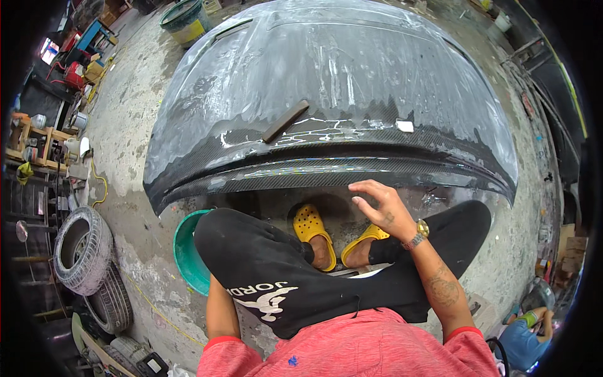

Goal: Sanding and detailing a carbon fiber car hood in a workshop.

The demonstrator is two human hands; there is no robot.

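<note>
- I see open room over the wet car hood (352,69); only a dark sanding block (286,121) and a small white pad (405,126) lie there.
- Beneath its front edge, my knees, yellow clogs (312,227) and green basin (186,251) crowd the gap.

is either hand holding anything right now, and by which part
The right hand holds nothing; it hovers open by the lower edge of the car hood. The left hand is hidden behind the knee, so that cannot be told.

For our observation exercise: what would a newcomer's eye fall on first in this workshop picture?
First the big dark carbon-weave car hood, wet and streaked white, filling the upper middle. Below it, bright yellow foam clogs show between black-trousered knees, with the right hand hovering open near the hood's front edge. A teal plastic basin sits at lower left, beside worn tyres.
</note>
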